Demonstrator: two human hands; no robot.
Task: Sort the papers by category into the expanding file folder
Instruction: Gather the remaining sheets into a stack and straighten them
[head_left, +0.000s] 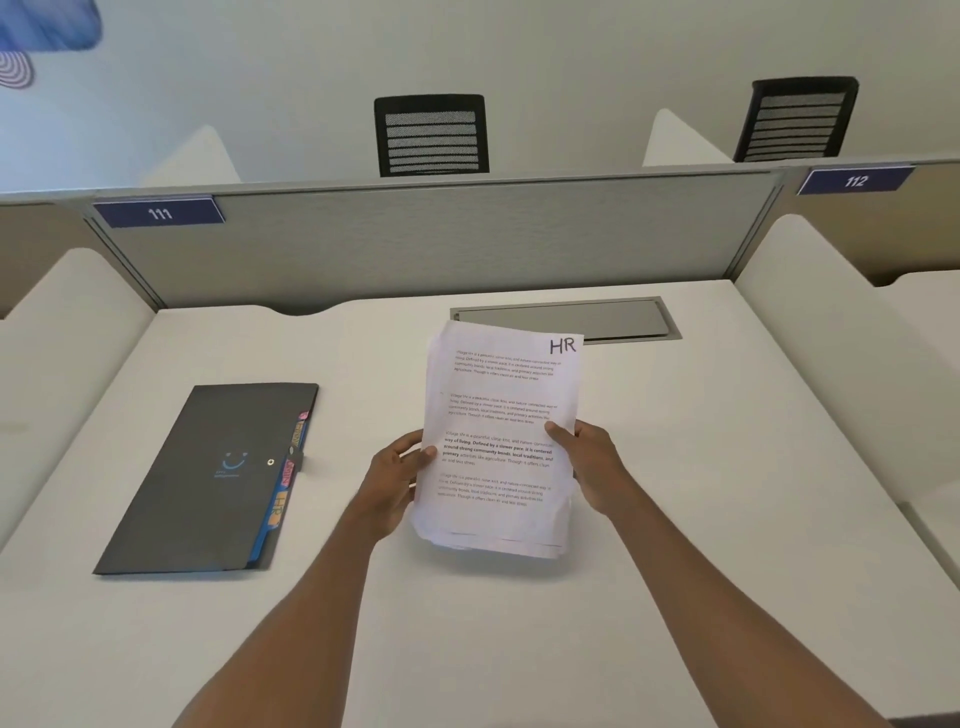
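While aloft, left hand (392, 478) and right hand (592, 462), thumbs atop papers (498, 410).

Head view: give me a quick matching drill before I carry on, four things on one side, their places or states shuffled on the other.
Things:
1. stack of papers
2. expanding file folder
3. grey hatch
4. sign 111

Places or states:
A. fixed on the partition, upper left
B. held up by the left hand and right hand
C. set into the desk, behind the papers
D. lying flat on the desk, left of the hands

Pairs: 1-B; 2-D; 3-C; 4-A.
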